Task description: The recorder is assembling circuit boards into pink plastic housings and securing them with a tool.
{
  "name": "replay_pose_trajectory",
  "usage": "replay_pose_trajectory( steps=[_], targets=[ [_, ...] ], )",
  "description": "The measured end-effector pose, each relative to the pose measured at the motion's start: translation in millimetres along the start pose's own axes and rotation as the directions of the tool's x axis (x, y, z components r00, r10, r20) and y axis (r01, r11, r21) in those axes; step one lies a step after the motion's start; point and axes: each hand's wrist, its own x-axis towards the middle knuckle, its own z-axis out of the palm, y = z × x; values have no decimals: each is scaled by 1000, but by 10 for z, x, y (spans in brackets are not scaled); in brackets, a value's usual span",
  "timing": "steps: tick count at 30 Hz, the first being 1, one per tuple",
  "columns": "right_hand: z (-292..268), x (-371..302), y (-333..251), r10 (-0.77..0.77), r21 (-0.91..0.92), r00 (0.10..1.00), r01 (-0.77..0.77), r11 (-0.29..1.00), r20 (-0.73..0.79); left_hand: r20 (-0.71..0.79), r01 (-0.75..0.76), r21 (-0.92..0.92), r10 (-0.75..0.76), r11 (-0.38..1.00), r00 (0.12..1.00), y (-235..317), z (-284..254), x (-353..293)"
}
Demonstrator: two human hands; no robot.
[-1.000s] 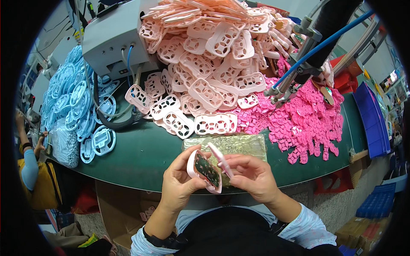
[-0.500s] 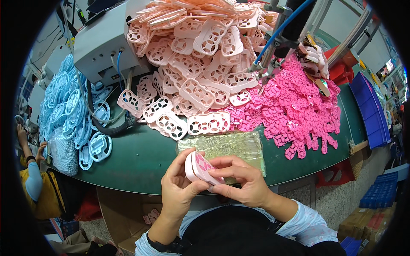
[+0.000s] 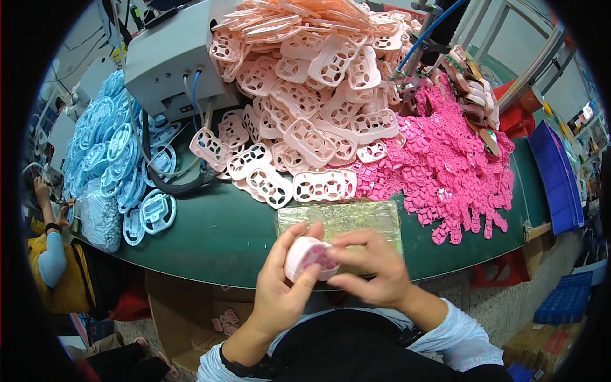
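Pink case held in your left hand, right hand at its side

Nearest you are your black top (image 3: pixel 350 347) and pale blue sleeves (image 3: pixel 458 337). Below the table's front edge, to your left, a cardboard box (image 3: pixel 175 312) has a few pink pieces (image 3: pixel 226 321) in it.

Above your lap, your left hand (image 3: pixel 278 296) is clamped on the pink case (image 3: pixel 304 260), fingers around its left side and thumb over its patterned face. Your right hand (image 3: pixel 382 270) is at the case's right side, thumb and fingers spread apart; it is blurred, so you cannot tell whether it grips the case or only touches it. The 2 hands are close together, with the case between them, over the table's front edge.

Just beyond, a yellowish wrapped block (image 3: pixel 356 216) lies on the green table (image 3: pixel 210 251), partly covered by your hands. To its left, well apart, a clear bag (image 3: pixel 100 219) of small pale pieces leans beside a pile of light blue parts (image 3: pixel 105 149). To its right spreads a heap of bright pink parts (image 3: pixel 455 159), with a blue bin (image 3: pixel 555 178) past it.

Behind the block rises a big pile of pale pink frames (image 3: pixel 309 140). At its left stands a grey machine (image 3: pixel 168 70) with cables. Farther right is a red container (image 3: pixel 519 118).
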Motion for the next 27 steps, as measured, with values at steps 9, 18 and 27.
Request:
replay_pose_trajectory(
  steps=[9,18,27],
  targets=[
    [163,416,-38,-35,29,981,42,999,-191,270,-369,597,255,713,929,-48,158,-47],
    [315,250,40,474,571,875,-339,747,-100,217,-330,681,251,654,943,-147,258,20],
    [81,327,32,432,488,890,-317,813,-142,233,-260,413,175,873,957,-7,117,117]
  ],
)
